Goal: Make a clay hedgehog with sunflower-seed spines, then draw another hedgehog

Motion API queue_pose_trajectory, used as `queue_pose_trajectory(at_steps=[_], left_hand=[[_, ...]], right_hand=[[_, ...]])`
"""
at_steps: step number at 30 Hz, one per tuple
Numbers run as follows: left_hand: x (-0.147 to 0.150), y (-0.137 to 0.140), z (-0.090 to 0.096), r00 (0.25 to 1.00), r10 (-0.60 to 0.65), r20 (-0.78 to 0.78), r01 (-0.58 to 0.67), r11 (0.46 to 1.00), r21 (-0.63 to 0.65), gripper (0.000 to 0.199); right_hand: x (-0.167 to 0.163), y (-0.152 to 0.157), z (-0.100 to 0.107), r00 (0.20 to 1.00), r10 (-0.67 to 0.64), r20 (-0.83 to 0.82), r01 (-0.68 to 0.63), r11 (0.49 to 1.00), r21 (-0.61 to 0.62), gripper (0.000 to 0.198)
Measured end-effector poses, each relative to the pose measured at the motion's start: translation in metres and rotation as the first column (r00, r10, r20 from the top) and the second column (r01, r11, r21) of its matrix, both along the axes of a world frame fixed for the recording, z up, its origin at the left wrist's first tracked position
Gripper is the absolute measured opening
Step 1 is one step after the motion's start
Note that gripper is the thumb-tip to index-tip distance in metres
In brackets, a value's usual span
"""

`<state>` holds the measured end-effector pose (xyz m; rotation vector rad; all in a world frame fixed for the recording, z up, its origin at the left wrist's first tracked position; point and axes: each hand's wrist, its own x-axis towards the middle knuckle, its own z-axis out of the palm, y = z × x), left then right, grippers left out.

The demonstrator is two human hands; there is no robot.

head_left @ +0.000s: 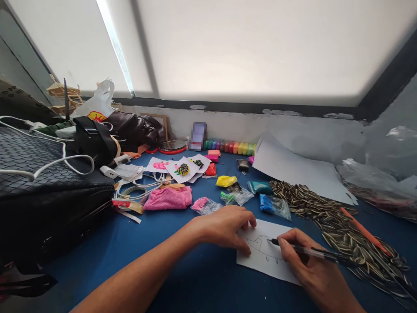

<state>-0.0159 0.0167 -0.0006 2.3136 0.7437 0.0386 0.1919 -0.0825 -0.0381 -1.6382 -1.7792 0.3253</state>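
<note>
A white sheet of paper lies on the blue table, with a thin black line drawing of an animal on it: a head with an eye, a long body and short legs. My left hand rests at the paper's left edge, fingers spread and fingertips down on it. In my right hand is a black pen, pinched between thumb and fingers. Its tip meets the paper at the top of the drawn body. The right hand covers the sheet's right side.
Striped sunflower seeds spread along the right. Beyond the paper lie clay packets, blue and yellow. A pink cloth, decorated cards and a black bag are leftward. A phone leans against the wall.
</note>
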Motion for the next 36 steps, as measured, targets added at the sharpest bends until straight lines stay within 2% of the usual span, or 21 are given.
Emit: queue_pose_trajectory(at_steps=[8, 15, 26, 31, 36], left_hand=[[0.000, 0.000, 0.002, 1.000, 0.005, -0.013, -0.005, 1.000, 0.000, 0.048], [0.001, 0.000, 0.000, 1.000, 0.000, -0.002, 0.000, 1.000, 0.008, 0.048], [0.000, 0.000, 0.001, 1.000, 0.004, -0.003, -0.004, 1.000, 0.004, 0.048], [0.001, 0.000, -0.001, 1.000, 0.006, 0.001, -0.006, 1.000, 0.004, 0.048], [0.000, 0.000, -0.002, 1.000, 0.001, 0.008, -0.002, 1.000, 0.006, 0.048]], right_hand=[[-0.004, 0.004, 0.019, 0.998, -0.038, -0.057, 0.039, 0.999, 0.023, 0.029], [-0.003, 0.003, 0.016, 1.000, 0.002, -0.018, -0.001, 1.000, 0.012, 0.029], [-0.003, 0.003, 0.016, 0.999, 0.019, -0.041, -0.019, 1.000, 0.006, 0.028], [-0.003, 0.003, 0.015, 0.999, 0.007, -0.032, -0.007, 1.000, 0.022, 0.028], [-0.004, 0.003, 0.015, 0.999, 0.000, -0.053, 0.000, 1.000, -0.011, 0.029]])
